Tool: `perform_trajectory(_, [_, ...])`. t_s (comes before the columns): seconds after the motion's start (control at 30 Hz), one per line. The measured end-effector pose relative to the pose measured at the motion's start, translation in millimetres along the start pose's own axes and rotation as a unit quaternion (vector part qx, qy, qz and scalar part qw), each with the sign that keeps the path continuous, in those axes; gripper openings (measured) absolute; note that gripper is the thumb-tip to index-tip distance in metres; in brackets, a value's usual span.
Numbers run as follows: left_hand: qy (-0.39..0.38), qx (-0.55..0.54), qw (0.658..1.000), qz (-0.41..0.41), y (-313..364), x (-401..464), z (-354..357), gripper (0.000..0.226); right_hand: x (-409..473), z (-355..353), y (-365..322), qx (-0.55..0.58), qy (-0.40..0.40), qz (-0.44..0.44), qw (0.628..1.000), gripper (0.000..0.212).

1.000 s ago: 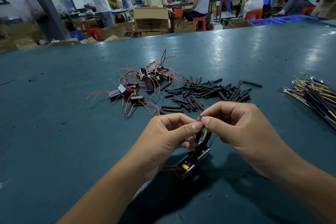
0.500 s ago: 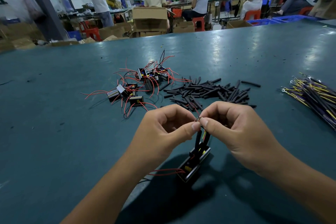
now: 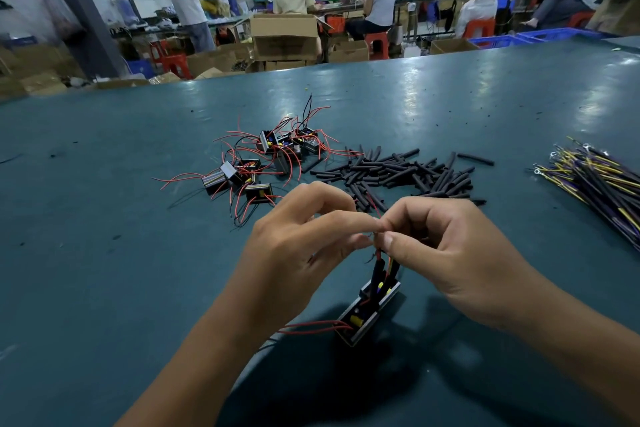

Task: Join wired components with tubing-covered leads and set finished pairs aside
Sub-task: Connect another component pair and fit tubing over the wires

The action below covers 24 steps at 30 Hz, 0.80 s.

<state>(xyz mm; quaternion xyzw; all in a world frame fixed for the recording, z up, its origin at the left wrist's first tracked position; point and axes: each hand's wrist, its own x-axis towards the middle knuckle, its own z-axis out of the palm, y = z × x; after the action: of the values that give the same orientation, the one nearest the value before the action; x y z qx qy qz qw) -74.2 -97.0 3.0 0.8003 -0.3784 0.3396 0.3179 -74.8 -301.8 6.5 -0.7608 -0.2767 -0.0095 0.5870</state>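
Wired component (image 3: 367, 310), a small open black box w/ yellow parts inside, hangs tilted just below both hands, at about 6 o'clock from the fingertips; whether its low end touches the green table (image 3: 104, 270) can't be told. Two tubing-covered leads (image 3: 378, 270) rise from its upper end straight into the pinch point. Red wires trail from its lower end toward 9 o'clock.

Left hand (image 3: 294, 246): thumb and index pressed together, pinching the bare wire ends; other fingers curled loosely behind. Right hand (image 3: 446, 253): thumb and index also closed on the same wire ends, tips touching the left's; remaining fingers curled in. The joint itself is too small to make out.

Pile of wired components (image 3: 263, 166) w/ red leads sits at 11 o'clock from the hands, well apart. Loose black tubing pieces (image 3: 408, 173) lie at 12–1 o'clock, near the right knuckles. Bundle of yellow-and-dark leads (image 3: 595, 177) at 2 o'clock, far right.
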Motion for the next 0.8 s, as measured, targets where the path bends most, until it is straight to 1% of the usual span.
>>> perform_trajectory(0.17, [-0.017,0.040,0.999,0.018,2.6,2.0,-5.8,0.007,-0.7,-0.4,-2.3,-0.004,-0.014,-0.004,1.000,0.007])
perform_trajectory(0.3, [-0.029,0.065,0.997,0.015,5.9,3.8,-5.8,0.015,-1.2,1.6,-2.6,-0.018,-0.001,-0.019,1.000,0.007])
perform_trajectory(0.4, [-0.052,0.030,0.997,-0.042,11.1,6.5,-4.7,0.018,-2.8,2.8,-2.6,-0.047,0.017,-0.034,0.998,0.008])
perform_trajectory(0.5, [-0.070,-0.058,0.988,-0.125,17.8,7.2,-4.1,0.015,-4.4,3.5,-4.2,-0.083,0.043,-0.055,0.994,0.010])
perform_trajectory(0.53, [-0.074,-0.098,0.978,-0.166,19.9,7.0,-4.0,0.015,-4.9,3.9,-5.2,-0.092,0.050,-0.063,0.992,0.010])
perform_trajectory(0.6, [-0.078,-0.190,0.945,-0.255,22.9,6.9,-4.3,0.017,-4.9,5.5,-7.0,-0.122,0.060,-0.083,0.987,0.010])
perform_trajectory(0.7, [-0.067,-0.261,0.900,-0.342,26.1,7.0,-1.7,0.017,-5.1,7.9,-8.3,-0.169,0.067,-0.113,0.977,0.007])
perform_trajectory(0.73, [-0.062,-0.286,0.879,-0.376,26.7,6.4,-0.7,0.017,-5.4,8.3,-8.6,-0.182,0.069,-0.122,0.973,0.007])
perform_trajectory(0.77, [-0.059,-0.326,0.847,-0.415,26.5,6.1,0.3,0.016,-5.7,8.6,-8.9,-0.195,0.070,-0.130,0.970,0.006])
perform_trajectory(0.8, [-0.061,-0.380,0.804,-0.454,26.2,5.2,1.4,0.015,-6.0,8.9,-9.3,-0.210,0.070,-0.136,0.966,0.006])
